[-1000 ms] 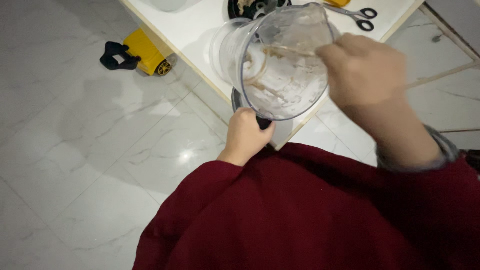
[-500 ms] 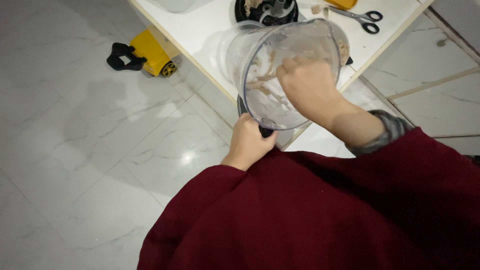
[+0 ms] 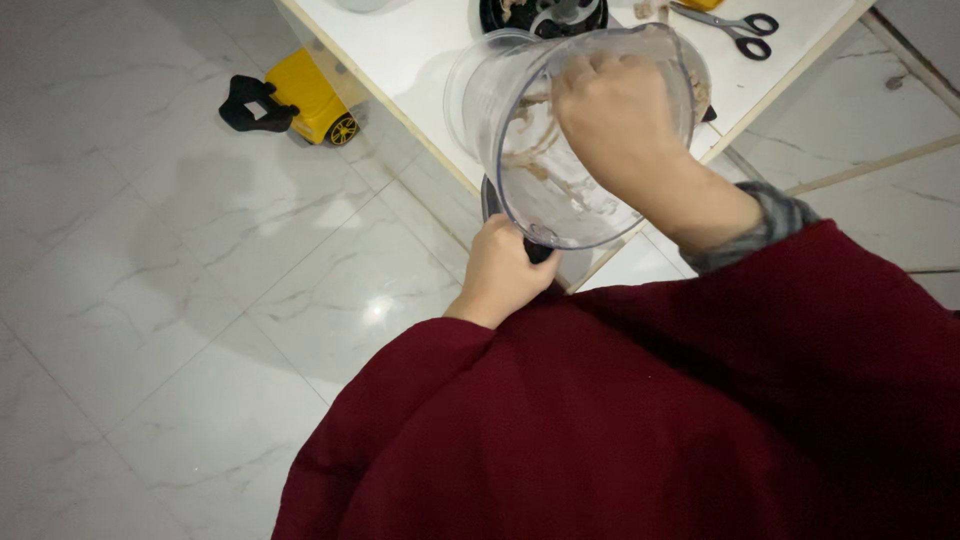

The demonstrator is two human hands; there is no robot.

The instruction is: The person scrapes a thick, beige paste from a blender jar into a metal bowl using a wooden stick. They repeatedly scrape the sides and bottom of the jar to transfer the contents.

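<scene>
While my left hand point(image 3: 505, 270) stays clamped around the dark handle at the bottom of the clear plastic blender jug point(image 3: 560, 140), my right hand point(image 3: 620, 125) has gone from the outside of the rim to well down inside the mouth, wrist at the lip and fingers curled against the inner wall. A second ago that hand was only gripping the rim from outside; half a second ago it was just entering; now it is deep among the pale brown paste smeared on the wall. Whether the fingers are closed on a lump of paste or simply pressed together to scrape I cannot tell, since the back of the hand covers them. I hold the jug tilted, mouth toward me, in the air just off the near edge of the white tabletop point(image 3: 420, 60), not resting on it. Judging by the streaks on the plastic, what remains sticks to the sides rather than pooling at the base, so my read is that I have moved from tipping to scooping out the remainder by hand. Beyond the jug, at the tabletop's far edge, sits a dark round bowl point(image 3: 500, 15) with a blade piece in it, and toward the far right corner lie black-handled scissors point(image 3: 745, 25). Down on the marble floor point(image 3: 150, 300), well apart from all this, a yellow toy truck point(image 3: 300, 100) lies beside the tabletop's left edge. My dark red sleeves point(image 3: 620, 420) fill the lower part of the view.
</scene>
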